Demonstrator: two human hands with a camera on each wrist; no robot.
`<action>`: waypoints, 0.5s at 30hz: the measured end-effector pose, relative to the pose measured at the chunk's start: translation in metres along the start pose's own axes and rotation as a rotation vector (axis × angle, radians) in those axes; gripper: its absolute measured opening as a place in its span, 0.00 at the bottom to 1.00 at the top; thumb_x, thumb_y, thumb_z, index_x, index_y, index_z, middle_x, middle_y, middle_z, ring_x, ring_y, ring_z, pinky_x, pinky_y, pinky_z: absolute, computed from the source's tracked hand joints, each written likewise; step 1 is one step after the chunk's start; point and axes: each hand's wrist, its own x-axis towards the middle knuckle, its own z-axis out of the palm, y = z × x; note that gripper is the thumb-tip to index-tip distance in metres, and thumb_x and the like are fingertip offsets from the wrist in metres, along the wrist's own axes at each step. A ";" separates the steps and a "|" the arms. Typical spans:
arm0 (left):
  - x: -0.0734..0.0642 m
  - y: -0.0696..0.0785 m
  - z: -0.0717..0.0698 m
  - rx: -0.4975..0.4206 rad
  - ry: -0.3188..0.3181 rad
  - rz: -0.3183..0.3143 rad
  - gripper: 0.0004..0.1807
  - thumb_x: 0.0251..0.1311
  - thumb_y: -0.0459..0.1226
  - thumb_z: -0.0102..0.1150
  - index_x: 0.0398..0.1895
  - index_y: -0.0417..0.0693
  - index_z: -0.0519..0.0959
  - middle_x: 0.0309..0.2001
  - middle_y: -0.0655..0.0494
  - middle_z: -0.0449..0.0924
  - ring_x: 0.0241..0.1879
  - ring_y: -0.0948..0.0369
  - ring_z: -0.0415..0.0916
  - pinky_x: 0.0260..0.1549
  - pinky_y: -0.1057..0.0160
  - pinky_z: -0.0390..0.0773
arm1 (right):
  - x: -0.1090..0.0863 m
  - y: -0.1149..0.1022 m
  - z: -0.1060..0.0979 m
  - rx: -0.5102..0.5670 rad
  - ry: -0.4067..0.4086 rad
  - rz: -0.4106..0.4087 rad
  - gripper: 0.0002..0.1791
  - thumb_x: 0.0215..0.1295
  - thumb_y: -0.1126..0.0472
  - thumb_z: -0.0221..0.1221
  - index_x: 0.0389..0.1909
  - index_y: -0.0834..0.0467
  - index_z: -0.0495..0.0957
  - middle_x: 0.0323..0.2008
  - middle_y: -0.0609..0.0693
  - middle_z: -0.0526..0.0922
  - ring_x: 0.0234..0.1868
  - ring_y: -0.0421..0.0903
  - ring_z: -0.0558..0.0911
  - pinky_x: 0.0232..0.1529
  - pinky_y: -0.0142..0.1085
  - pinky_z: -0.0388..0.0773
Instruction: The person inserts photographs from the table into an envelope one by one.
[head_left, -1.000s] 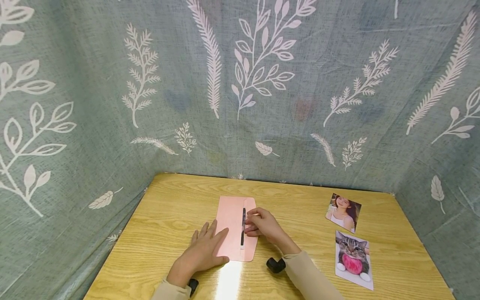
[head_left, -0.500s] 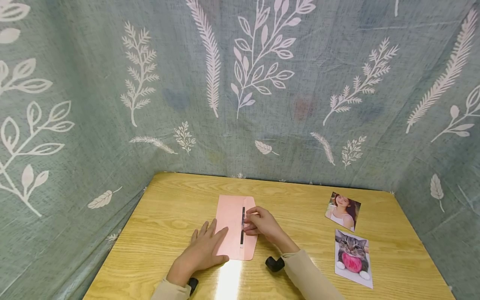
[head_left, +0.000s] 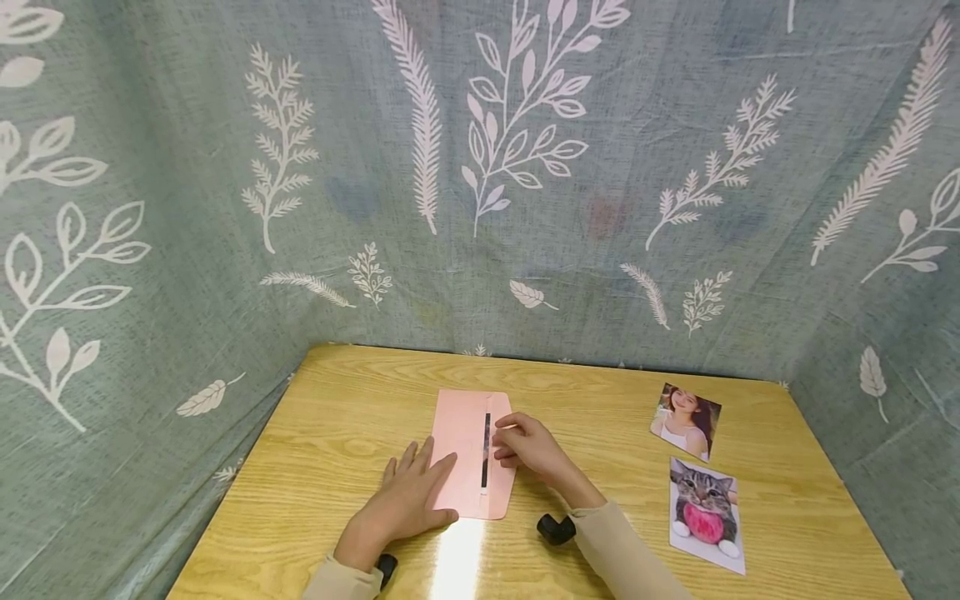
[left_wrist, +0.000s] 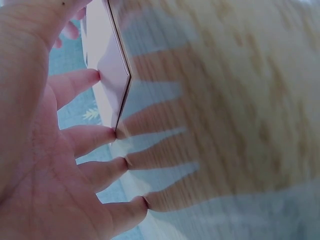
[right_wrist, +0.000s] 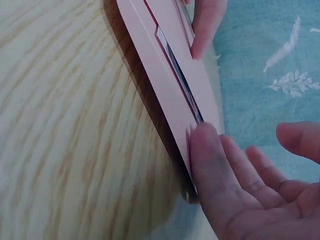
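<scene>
A pink envelope (head_left: 459, 417) lies on the table, its flap spread out on the right. From its slot shows a narrow dark strip, the edge of a photo (head_left: 486, 450); the envelope hides the rest. My left hand (head_left: 405, 500) is spread over the envelope's lower left edge, some fingertips on the table, as the left wrist view also shows. At the flap is my right hand (head_left: 528, 446), its fingers loosely bent beside the photo's edge. In the right wrist view one finger (right_wrist: 207, 145) touches the flap by the slot, and another digit is raised.
Two photos lie at the right of the wooden table (head_left: 360, 400): a portrait of a person (head_left: 686, 422) and, nearer, a cat picture (head_left: 707, 517). A leaf-patterned grey-green curtain (head_left: 450, 250) stands behind and at both sides.
My right fingers have drawn back slightly to the right from the slot, leaving more of the dark photo edge uncovered. The left hand has stayed in place.
</scene>
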 end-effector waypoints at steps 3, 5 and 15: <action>0.000 0.000 0.000 -0.001 0.000 0.003 0.47 0.56 0.60 0.68 0.77 0.55 0.63 0.77 0.34 0.47 0.74 0.33 0.42 0.65 0.28 0.47 | -0.003 -0.001 -0.003 -0.141 0.051 -0.072 0.17 0.75 0.61 0.55 0.56 0.69 0.74 0.41 0.58 0.83 0.40 0.54 0.85 0.40 0.44 0.84; -0.001 0.000 0.000 -0.005 -0.002 0.002 0.47 0.56 0.60 0.68 0.77 0.55 0.62 0.77 0.34 0.47 0.74 0.33 0.42 0.65 0.28 0.47 | -0.006 -0.003 -0.006 -0.233 0.080 -0.111 0.16 0.74 0.60 0.56 0.54 0.67 0.76 0.40 0.54 0.83 0.40 0.53 0.84 0.40 0.43 0.83; -0.001 0.001 0.000 -0.022 0.000 0.010 0.47 0.57 0.59 0.68 0.77 0.55 0.62 0.77 0.34 0.46 0.74 0.33 0.41 0.65 0.27 0.46 | -0.025 -0.015 -0.024 -0.487 0.195 -0.245 0.13 0.72 0.60 0.60 0.51 0.62 0.80 0.43 0.49 0.84 0.42 0.49 0.83 0.43 0.42 0.81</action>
